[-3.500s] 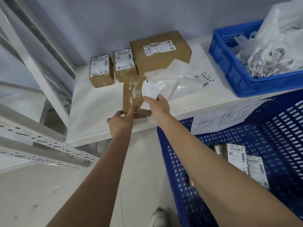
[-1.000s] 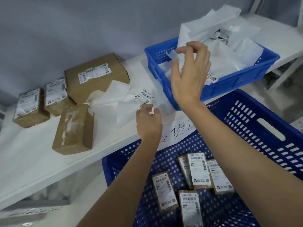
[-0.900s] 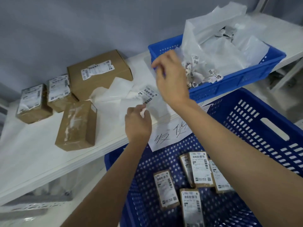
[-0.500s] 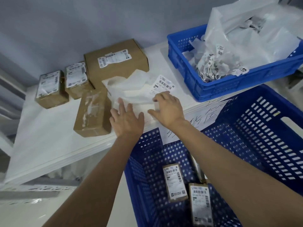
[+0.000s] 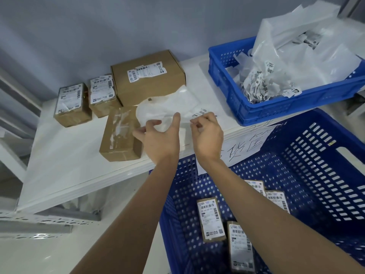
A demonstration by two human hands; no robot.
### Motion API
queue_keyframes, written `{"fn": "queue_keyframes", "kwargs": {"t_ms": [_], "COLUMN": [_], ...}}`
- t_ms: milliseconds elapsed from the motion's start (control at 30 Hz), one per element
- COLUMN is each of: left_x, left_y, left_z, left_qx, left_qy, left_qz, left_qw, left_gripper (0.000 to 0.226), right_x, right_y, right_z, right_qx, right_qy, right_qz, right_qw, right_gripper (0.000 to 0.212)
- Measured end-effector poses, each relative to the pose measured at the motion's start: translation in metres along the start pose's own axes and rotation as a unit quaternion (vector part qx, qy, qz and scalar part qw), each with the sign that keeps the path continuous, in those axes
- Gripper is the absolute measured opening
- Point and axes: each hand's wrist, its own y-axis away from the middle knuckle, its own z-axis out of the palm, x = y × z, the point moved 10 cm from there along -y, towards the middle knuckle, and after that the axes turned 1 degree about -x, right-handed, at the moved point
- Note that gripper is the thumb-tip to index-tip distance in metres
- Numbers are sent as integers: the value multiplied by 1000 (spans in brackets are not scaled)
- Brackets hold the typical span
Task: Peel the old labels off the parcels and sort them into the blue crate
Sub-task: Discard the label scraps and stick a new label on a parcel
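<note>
A white poly mailer bag (image 5: pixel 169 105) lies on the white shelf (image 5: pixel 69 155), with its barcode label (image 5: pixel 203 112) at the right end. My left hand (image 5: pixel 160 141) rests on the bag with fingers spread. My right hand (image 5: pixel 207 135) pinches the label's near edge between thumb and fingertip. To the left lies a brown box (image 5: pixel 120 135) with bare, shiny tape and no label. Behind it stand two small labelled boxes (image 5: pixel 72 104) (image 5: pixel 102 93) and a larger labelled box (image 5: pixel 148 76). The big blue crate (image 5: pixel 316 155) below holds several labelled parcels (image 5: pixel 211 220).
A smaller blue crate (image 5: pixel 276 113) at the shelf's right holds crumpled labels and white plastic bags. A handwritten paper sign (image 5: pixel 245 147) hangs from the shelf's front edge over the big crate. A grey wall closes off the back.
My right hand dropped a crumpled label into the small crate, then came back to the white bag. Both hands now rest on the bag, and the right fingers have closed on its label's edge.
</note>
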Motion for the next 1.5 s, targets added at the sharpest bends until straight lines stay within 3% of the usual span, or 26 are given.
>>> {"fn": "queue_keyframes", "kwargs": {"t_ms": [167, 300, 400, 467, 567, 767, 900, 1167, 1333, 1400, 1500], "left_x": [-10, -26, -33, -34, -37, -34, -34, -42, -40, -41, -29], "left_y": [-6, -11, -11, -12, -9, -6, -6, -15, -24, -23, -17], "left_z": [22, 25, 26, 29, 34, 37, 43, 36, 41, 42, 38], "left_qx": [-71, -72, -71, -79, -94, -110, -123, -80, -133, -138, -154], "left_qy": [92, 172, 202, 214, 213, 182, 172, 187, 279, 271, 218], "left_qz": [-94, -174, -203, -209, -221, -205, -202, -226, -202, -199, -178], "left_qw": [989, 967, 956, 951, 947, 955, 956, 953, 929, 932, 947], "left_gripper": [53, 23, 20, 14, 33, 38, 19, 16, 12, 4, 14], "right_x": [-17, -12, -3, 2, 5, 13, 11, 26, 27, 27, 30], "right_y": [14, 20, 19, 17, 15, 12, 10, -5, -27, -37, -50], "right_z": [-3, 0, 3, 6, 14, 12, 10, -17, -45, -60, -78], "right_qx": [11, 3, -8, -26, -49, -43, -52, 15, 62, 90, 137], "right_qy": [-119, -171, -76, -47, -89, -93, -96, -116, -192, -177, -183], "right_qz": [-15, 31, 69, 81, 89, 147, 169, 262, 241, 236, 234], "right_qw": [993, 985, 995, 995, 991, 984, 980, 958, 949, 951, 945], "right_gripper": [28, 30, 17, 13, 15, 10, 10, 13, 22, 18, 19]}}
